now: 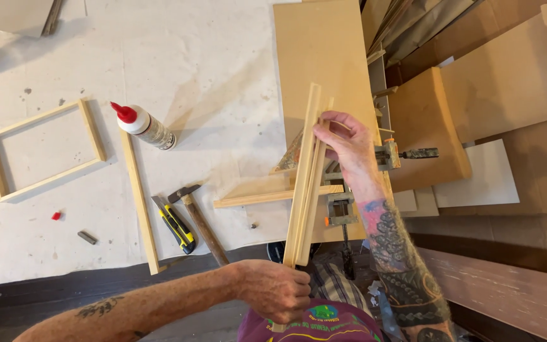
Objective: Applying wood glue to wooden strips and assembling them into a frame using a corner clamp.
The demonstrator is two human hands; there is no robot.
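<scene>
Strips of pale wood (305, 183), two of them laid side by side, sit in both hands, running from six o'clock up towards twelve, right of centre in the view. We have the left hand (278, 290) wrapped in a closed fist around their near ends at six o'clock, while the right hand (348, 144) pinches the far part with fingers curled over the edge and thumb behind, at about one o'clock. As we judge it, the step is matching the pair, so we want the ends flush and the long edges pressed together before anything else; a firm squeeze from the right fingers and a steady anchor below should keep them from sliding past each other. Under the strips a shorter wooden piece (267, 193) lies crosswise on the cloth-covered table (210, 69), with a clamp (395, 155) gripping a board (324, 50) at two o'clock. Off to nine o'clock rests a finished wooden frame (44, 150); nearer us, at ten o'clock, a glue bottle with a red cap (144, 126), a long loose strip (139, 199), a yellow utility knife (175, 225) and a hammer (199, 218). We would sight down the pair for any bow.
</scene>
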